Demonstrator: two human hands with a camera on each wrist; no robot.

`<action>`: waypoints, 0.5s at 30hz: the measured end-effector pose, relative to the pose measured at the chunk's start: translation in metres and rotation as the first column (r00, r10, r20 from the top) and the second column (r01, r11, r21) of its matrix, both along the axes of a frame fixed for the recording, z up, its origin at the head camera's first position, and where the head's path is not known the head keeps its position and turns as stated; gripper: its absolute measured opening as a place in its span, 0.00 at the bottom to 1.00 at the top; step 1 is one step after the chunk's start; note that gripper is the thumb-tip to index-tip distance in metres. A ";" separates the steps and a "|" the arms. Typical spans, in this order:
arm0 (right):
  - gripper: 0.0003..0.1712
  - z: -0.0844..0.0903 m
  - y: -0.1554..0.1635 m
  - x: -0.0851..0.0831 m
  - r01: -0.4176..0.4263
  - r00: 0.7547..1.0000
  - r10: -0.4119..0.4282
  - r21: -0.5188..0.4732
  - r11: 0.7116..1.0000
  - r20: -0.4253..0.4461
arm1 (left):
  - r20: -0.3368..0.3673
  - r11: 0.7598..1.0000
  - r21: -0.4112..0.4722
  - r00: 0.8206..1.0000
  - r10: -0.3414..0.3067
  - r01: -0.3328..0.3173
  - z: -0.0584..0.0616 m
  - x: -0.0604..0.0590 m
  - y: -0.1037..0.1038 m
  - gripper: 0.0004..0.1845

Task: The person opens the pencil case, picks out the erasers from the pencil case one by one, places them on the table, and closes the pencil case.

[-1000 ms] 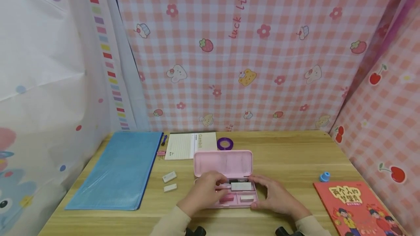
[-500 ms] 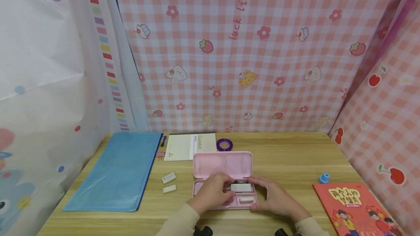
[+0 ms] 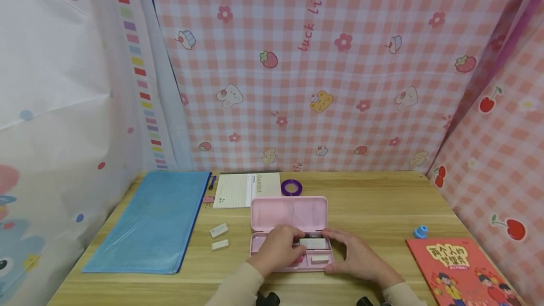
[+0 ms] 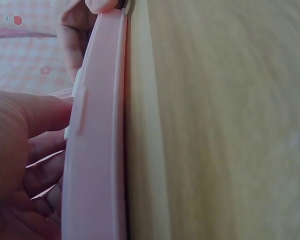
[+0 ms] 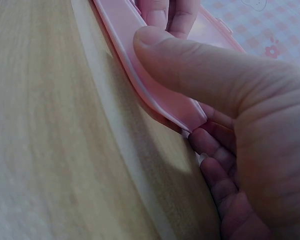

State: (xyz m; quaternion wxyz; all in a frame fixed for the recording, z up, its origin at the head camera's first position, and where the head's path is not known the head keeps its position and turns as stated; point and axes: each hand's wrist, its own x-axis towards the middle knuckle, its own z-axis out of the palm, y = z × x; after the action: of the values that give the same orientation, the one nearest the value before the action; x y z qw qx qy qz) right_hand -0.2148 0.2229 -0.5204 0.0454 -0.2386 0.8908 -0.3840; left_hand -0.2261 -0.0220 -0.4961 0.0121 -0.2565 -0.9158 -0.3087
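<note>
A pink pencil case (image 3: 289,211) lies with its lid raised in the middle of the table. My left hand (image 3: 278,251) reaches into it, thumb and forefinger pinching the left end of a white eraser (image 3: 313,243). Another white eraser (image 3: 319,259) sits in the front right compartment. Behind the pinched eraser shows a dark slim item (image 3: 313,236). My right hand (image 3: 354,255) grips the case's right end, its thumb (image 5: 165,47) over the front edge and fingertips at the corner. The left hand covers much of the case's left half.
Two loose white erasers (image 3: 219,230) lie left of the case. A blue folder (image 3: 148,221) is farther left. Behind are a notebook (image 3: 235,190), a purple tape roll (image 3: 291,187) and a pink binder clip (image 3: 208,199). On the right are a red book (image 3: 463,268) and a small blue object (image 3: 420,232).
My left hand has moved right inside the case, from its middle to the left end of the white eraser. My right hand stays at the case's right end.
</note>
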 end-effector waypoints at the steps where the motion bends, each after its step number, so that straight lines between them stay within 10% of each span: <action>1: 0.51 0.000 0.000 0.000 0.000 1.000 0.000 -0.002 1.000 -0.001 | -0.003 1.000 0.000 1.000 0.002 -0.002 0.000 0.000 0.000 0.14; 15: 0.50 0.002 -0.001 0.001 0.001 1.000 -0.001 -0.007 1.000 -0.009 | -0.027 1.000 0.026 1.000 0.003 -0.002 0.002 0.004 0.004 0.10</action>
State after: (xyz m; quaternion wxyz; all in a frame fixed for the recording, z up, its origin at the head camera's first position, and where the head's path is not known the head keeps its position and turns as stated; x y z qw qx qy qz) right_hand -0.2135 0.2216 -0.5186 0.0407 -0.2402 0.8897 -0.3862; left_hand -0.2217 -0.0183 -0.4941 0.0281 -0.2593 -0.9118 -0.3170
